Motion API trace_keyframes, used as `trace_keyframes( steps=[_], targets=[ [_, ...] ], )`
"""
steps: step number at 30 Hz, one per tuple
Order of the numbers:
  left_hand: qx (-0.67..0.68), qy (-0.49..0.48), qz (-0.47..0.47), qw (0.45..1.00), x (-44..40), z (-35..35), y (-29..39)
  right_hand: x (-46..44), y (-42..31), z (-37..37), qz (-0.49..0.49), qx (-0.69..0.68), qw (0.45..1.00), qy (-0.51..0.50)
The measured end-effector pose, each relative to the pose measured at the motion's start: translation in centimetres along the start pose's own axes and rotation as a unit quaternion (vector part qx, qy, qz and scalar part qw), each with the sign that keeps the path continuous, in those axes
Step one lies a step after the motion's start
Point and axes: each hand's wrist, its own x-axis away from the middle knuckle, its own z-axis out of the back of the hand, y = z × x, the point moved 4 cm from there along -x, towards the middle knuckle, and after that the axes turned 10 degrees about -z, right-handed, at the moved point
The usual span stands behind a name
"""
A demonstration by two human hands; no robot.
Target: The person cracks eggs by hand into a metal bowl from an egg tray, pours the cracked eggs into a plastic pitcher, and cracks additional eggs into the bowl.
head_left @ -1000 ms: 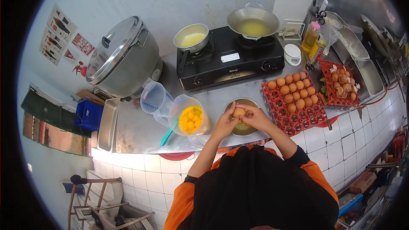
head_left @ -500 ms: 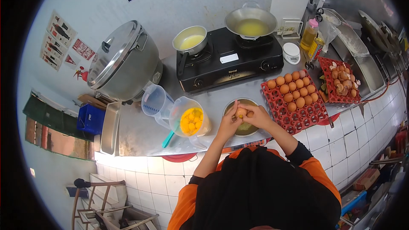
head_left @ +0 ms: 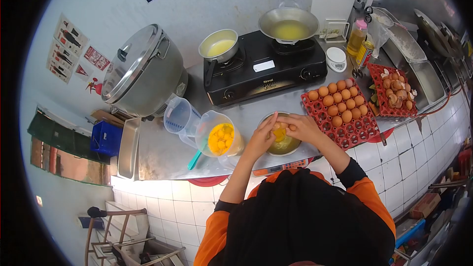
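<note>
grip: left hand [head_left: 262, 139] and right hand [head_left: 306, 130] partly closed around opened egg [head_left: 280, 133] | place: above metal bowl [head_left: 283, 149], on bench [head_left: 157, 155] | handling: probably light, brittle shell, slippery inside; hold gently by shell ends

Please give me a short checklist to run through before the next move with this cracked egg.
1. Egg above the bowl: ok, held there by the left hand and right hand.
2. Shell open: ok, yellow yolk shows between the hands.
3. Bowl free of shell bits: cannot tell, the hands cover part of it.
4. Jug upright with room above the yolks: ok.
5. Whole eggs within reach: ok, the red tray sits beside the bowl.
6. Stove off: cannot tell, no flame can be made out.
</note>
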Motion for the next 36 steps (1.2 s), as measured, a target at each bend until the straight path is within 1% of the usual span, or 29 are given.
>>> trace_keyframes(
  steps=[1, 4, 7, 10, 11, 12, 14, 16, 18, 19, 20, 21, 22, 23, 24, 25, 26, 28, 30, 32, 34, 35, 36],
  targets=[
    [-0.023, -0.009, -0.028, 0.999, -0.2, 0.2, 0.2, 0.0, -0.1, 0.5, 0.001, 0.029, 0.999, -0.013],
    [-0.109, -0.036, -0.098, 0.989, -0.7, 0.9, 0.3, 0.4, -0.6, 1.5, 0.073, 0.056, 0.993, 0.069],
    [-0.107, -0.039, -0.125, 0.986, -1.3, 1.3, 1.1, 0.5, -1.0, 1.9, 0.052, 0.052, 0.995, 0.071],
    [-0.011, 0.007, -0.092, 0.996, -2.0, 0.6, 2.5, 1.2, -0.5, 1.0, -0.033, -0.076, 0.996, 0.033],
    [0.047, 0.002, -0.070, 0.996, -1.9, -0.1, 1.8, 1.5, 0.1, -0.2, -0.034, -0.187, 0.981, 0.034],
    [0.105, -0.004, -0.047, 0.993, -1.4, -1.1, 0.5, 1.7, 1.1, -2.2, -0.035, -0.296, 0.954, 0.034],
    [0.208, -0.005, -0.004, 0.978, -0.3, -2.7, -1.2, 2.7, 2.6, -4.6, -0.092, -0.464, 0.881, 0.006],
    [0.303, -0.007, 0.030, 0.953, 0.8, -3.6, -2.4, 3.9, 4.5, -5.0, -0.202, -0.575, 0.792, -0.035],
    [0.325, 0.035, 0.041, 0.944, 1.4, -3.4, -2.6, 4.5, 6.0, -3.3, -0.246, -0.613, 0.751, -0.006],
    [0.313, 0.048, 0.035, 0.948, 1.8, -3.2, -2.9, 4.7, 7.1, -2.2, -0.264, -0.631, 0.729, 0.007],
    [0.299, 0.064, 0.030, 0.952, 2.0, -2.9, -3.2, 4.8, 7.6, 0.7, -0.278, -0.649, 0.707, 0.031],
    [0.301, 0.057, 0.044, 0.951, 2.1, -2.9, -3.2, 4.9, 9.3, 2.9, -0.274, -0.669, 0.688, 0.057],
    [0.301, 0.053, 0.060, 0.950, 2.1, -2.7, -2.8, 5.1, 10.5, 6.4, -0.264, -0.632, 0.719, 0.117],
    [0.298, 0.050, 0.075, 0.950, 2.3, -2.5, -2.7, 4.8, 13.1, 9.2, -0.211, -0.612, 0.735, 0.201],
    [0.292, 0.047, 0.070, 0.953, 2.6, -2.6, -2.9, 5.6, 15.7, 12.4, -0.230, -0.570, 0.743, 0.264],
    [0.286, 0.046, 0.065, 0.955, 2.9, -2.8, -3.3, 6.3, 17.0, 15.7, -0.268, -0.557, 0.705, 0.348],
    [0.280, 0.046, 0.061, 0.957, 3.0, -3.1, -3.4, 7.3, 19.4, 18.4, -0.252, -0.551, 0.704, 0.369],
    [0.292, 0.060, 0.078, 0.951, 2.8, -3.5, -2.8, 9.1, 22.6, 22.8, -0.285, -0.433, 0.745, 0.419],
    [0.295, 0.067, 0.083, 0.950, 2.7, -3.7, -2.6, 11.0, 28.3, 24.0, -0.299, -0.375, 0.728, 0.491],
    [0.289, 0.073, 0.078, 0.951, 2.8, -3.8, -2.6, 13.0, 34.8, 21.8, -0.314, -0.218, 0.764, 0.520],
    [0.275, 0.077, 0.073, 0.955, 2.9, -3.6, -2.8, 12.6, 33.5, 19.7, -0.292, -0.155, 0.810, 0.485],
    [0.269, 0.079, 0.074, 0.957, 3.1, -3.6, -2.9, 11.7, 29.7, 17.9, -0.268, -0.172, 0.840, 0.438],
    [0.267, 0.082, 0.078, 0.957, 3.2, -3.6, -2.9, 10.8, 25.7, 17.3, -0.359, -0.146, 0.869, 0.308]
  ],
)
